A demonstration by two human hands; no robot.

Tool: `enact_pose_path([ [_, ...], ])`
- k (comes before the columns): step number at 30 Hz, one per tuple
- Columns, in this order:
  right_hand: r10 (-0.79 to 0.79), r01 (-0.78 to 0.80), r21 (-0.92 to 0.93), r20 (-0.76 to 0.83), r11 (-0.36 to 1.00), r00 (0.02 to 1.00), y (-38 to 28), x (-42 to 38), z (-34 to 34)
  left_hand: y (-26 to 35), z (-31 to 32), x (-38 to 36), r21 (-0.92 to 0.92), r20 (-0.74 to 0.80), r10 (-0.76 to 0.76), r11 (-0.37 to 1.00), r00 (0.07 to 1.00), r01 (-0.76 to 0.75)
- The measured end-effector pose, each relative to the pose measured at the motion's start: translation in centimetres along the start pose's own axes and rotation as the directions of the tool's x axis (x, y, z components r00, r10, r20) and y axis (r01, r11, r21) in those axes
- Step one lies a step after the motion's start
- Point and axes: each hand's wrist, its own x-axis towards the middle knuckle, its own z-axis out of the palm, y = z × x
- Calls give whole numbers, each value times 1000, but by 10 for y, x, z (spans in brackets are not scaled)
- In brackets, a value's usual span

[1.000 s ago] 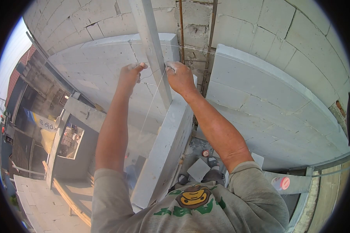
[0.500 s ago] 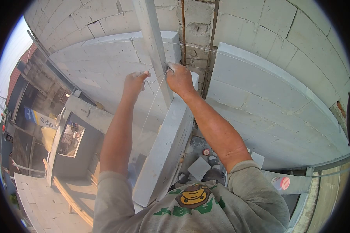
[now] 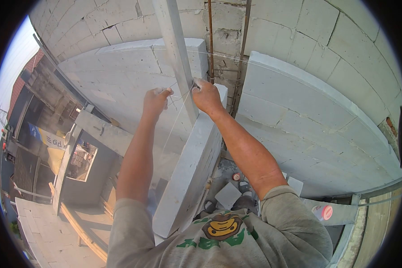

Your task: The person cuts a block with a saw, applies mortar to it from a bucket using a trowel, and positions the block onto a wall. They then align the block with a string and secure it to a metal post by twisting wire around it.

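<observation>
An upright grey metal post (image 3: 173, 44) rises from the low wall of pale blocks (image 3: 183, 178). Thin white string (image 3: 177, 115) runs to the post, and loose strands spread between my two hands. On the left of the post, my left hand (image 3: 155, 103) is closed in a pinch on the string. My right hand (image 3: 207, 97) is closed against the post's right edge, its thumb and fingers pinching the string there. The fingertips of the right hand are partly hidden.
Another string crosses the post higher up. Block walls stand at left and at right (image 3: 308, 111). Below lie a loose block piece (image 3: 228, 195) and a red-lidded container (image 3: 324, 211) on a ledge. A bamboo frame (image 3: 82, 230) is low on the left.
My left hand has shifted slightly down, and the loose strands between the hands have moved. My right hand stays at the post, slightly lower.
</observation>
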Motion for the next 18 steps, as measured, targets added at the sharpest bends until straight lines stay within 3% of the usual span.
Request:
enact_pose_path([
  [4, -76, 77, 2, -92, 997, 993, 1, -24, 4, 0, -1, -10, 72, -30, 20, 997, 999, -18],
  [6, -217, 215, -39, -304, 976, 928, -7, -47, 1, 3, -1, -16, 105, -35, 41, 994, 999, -37],
  [7, -219, 218, -38, -299, 975, 929, -17, -56, -4, 6, -2, -17, 102, -40, 38, 994, 999, -34],
  [9, -116, 118, 208, -22, 971, 993, -36, -69, -11, 11, -3, -21, 121, -3, 51, 991, 999, -50],
  [10, -113, 115, 212, -25, 970, 993, -40, -69, -10, 12, -2, -22, 126, -1, 51, 991, 999, -50],
  [12, -47, -27, 439, 157, 898, 986, -48, -66, -9, 13, -1, -24, 253, -9, 139, 958, 990, -132],
  [13, -48, -23, 445, 148, 895, 988, -50, -65, -10, 12, 0, -24, 260, -5, 145, 956, 989, -139],
  [15, -3, -146, 630, 230, 763, 973, -52, -64, -11, 9, 3, -23, 275, -13, 163, 949, 987, -153],
  [18, 5, -181, 649, 263, 739, 965, -44, -60, -17, 15, 5, -23, 316, -4, 154, 938, 988, -144],
])
